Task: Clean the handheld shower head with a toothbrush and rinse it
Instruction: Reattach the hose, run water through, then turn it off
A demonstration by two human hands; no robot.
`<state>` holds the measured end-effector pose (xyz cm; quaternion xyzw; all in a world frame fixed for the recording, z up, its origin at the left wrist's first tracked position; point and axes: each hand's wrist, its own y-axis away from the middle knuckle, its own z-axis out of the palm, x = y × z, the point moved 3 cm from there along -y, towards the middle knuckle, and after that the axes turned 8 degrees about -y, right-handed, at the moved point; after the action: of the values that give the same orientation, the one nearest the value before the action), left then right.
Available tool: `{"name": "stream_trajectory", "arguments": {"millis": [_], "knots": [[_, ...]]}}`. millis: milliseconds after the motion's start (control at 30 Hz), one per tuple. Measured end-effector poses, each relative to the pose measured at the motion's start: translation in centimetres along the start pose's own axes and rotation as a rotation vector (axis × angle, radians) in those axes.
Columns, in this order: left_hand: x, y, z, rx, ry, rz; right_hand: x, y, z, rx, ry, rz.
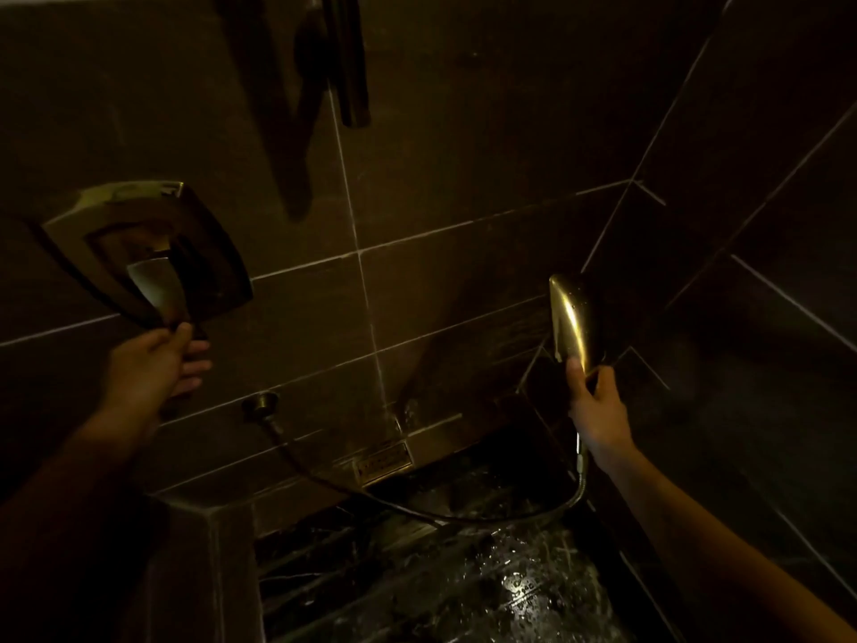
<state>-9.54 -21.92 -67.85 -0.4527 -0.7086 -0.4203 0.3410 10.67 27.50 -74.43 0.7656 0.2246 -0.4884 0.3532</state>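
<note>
1. The right hand [596, 401] is wrapped tight around the handle of the brass shower head [574, 317], held upright, well to the right of the wall mixer plate [148, 252].
2. The left hand [157, 364] reaches the mixer lever [155, 290], fingertips touching its lower end; its grip is unclear.
3. The hose [324, 480] runs from the wall outlet [260, 403], below the plate, to the handle.
4. The floor [463, 587] is wet.

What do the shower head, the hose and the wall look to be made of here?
Shower head: apparently polished metal or metal-plated plastic, brass-toned, with bright mirror-like glints. Hose: seemingly flexible metal, showing a dull sheen along its sagging curve; ribbing is too dark to confirm. Wall: large dark tiles, stone or ceramic, matte, divided by pale grout lines.
</note>
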Motion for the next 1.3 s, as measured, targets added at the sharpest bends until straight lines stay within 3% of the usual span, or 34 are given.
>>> {"name": "stream_trajectory", "arguments": {"millis": [1100,1300], "knots": [[0.2,-0.5,-1.1,-0.061,-0.002,0.024,-0.5,-1.0,2.3,0.027,0.044,-0.021],[0.2,-2.4,-1.1,-0.114,0.038,-0.059,-1.7,-0.9,3.0,0.011,0.030,-0.028]]}}
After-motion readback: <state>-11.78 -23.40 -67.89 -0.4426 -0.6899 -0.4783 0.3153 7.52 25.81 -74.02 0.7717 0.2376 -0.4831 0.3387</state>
